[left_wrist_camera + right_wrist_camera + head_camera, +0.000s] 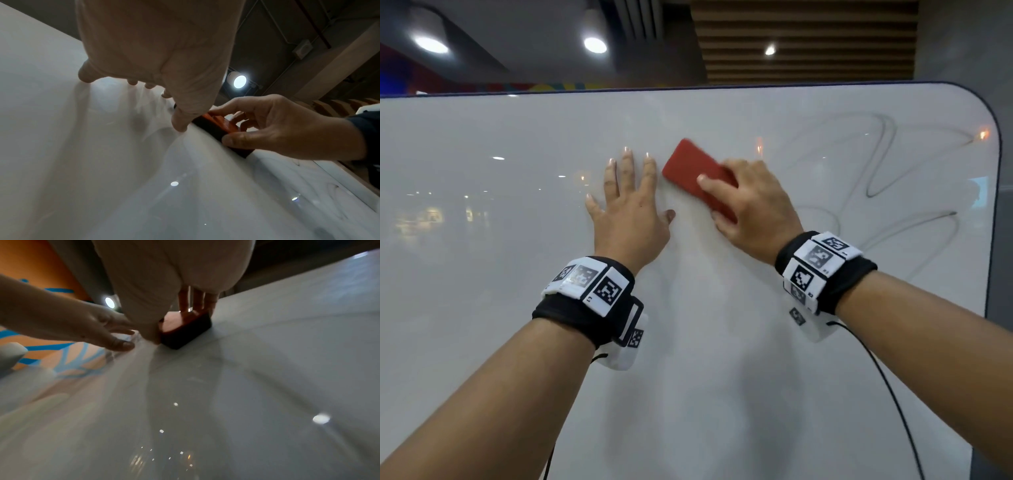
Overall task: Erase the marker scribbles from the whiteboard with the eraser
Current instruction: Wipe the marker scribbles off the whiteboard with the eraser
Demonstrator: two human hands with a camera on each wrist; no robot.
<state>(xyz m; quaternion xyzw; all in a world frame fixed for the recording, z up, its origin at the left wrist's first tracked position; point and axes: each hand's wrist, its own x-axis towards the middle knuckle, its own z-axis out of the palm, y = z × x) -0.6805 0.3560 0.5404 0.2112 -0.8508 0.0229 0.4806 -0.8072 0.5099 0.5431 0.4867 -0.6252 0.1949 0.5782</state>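
Eraser [697,176] being gripped by right hand [753,209], felt pressing whiteboard [482,240] for wiping; left hand [628,209] lying flat, fingers spread, bracing; scribbles [876,178] remaining at right.

Red eraser [693,173] pressed flat on the whiteboard [482,240].
It is tilted diagonally at upper centre; grey marker scribbles [876,171] are seen at the right.

Both arms reached forward and up, each wrist wrapped in a black band [592,301] bearing square markers. The left hand [628,209] lay flat, fingers spread (thumb out to the right). The right hand [751,205] was curled in a grip.
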